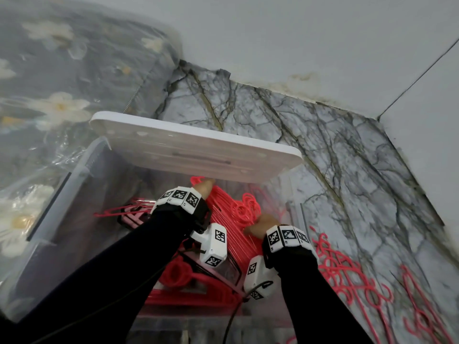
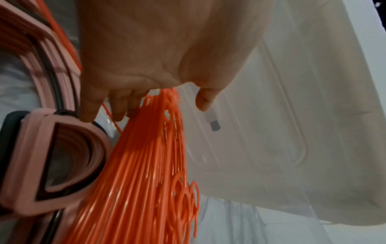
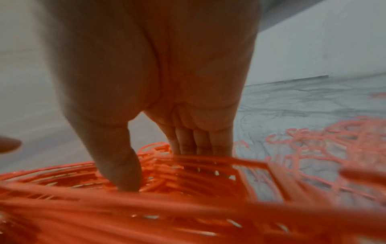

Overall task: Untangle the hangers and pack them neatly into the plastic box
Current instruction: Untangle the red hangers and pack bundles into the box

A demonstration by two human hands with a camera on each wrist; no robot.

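- Head view: both black-sleeved arms are reaching down into the clear plastic box (image 1: 74, 194), which is sitting on a marble-patterned floor (image 1: 323, 150) beside a flower-print bag (image 1: 54, 78).
- The box's white lid (image 1: 198, 150) is standing raised over the far side of the box.
- A thick bundle of red hangers (image 1: 223, 214) is lying inside the box, with pink-and-black hangers (image 1: 134, 214) to its left and more red ones stacked at the near end.
- The left hand (image 1: 202, 188) is lying on the far end of the bundle; the right hand (image 1: 263, 225) is gripping the hook end nearer the box's right wall.
- A loose tangle of hangers (image 1: 352, 276) is lying on the floor outside the box, to the right.
- Left wrist view: the left hand (image 2: 146, 57) is closing its fingers (image 2: 121, 105) over the top of the red hangers (image 2: 142, 165), with the thumb held apart on the other side, near the lid (image 2: 292, 115).
- The pink-and-black hangers (image 2: 62, 148) are sitting just beside the bundle, touching the little finger.
- Right wrist view: the right hand (image 3: 156, 74) is grasping the red hangers (image 3: 167, 189), thumb pushed down among the strands on one side and four fingers (image 3: 200, 142) curling behind them on the other.
- The picture is blurring at the near strands; the tangle of hangers (image 3: 323, 148) is showing beyond on the floor (image 3: 313, 99).
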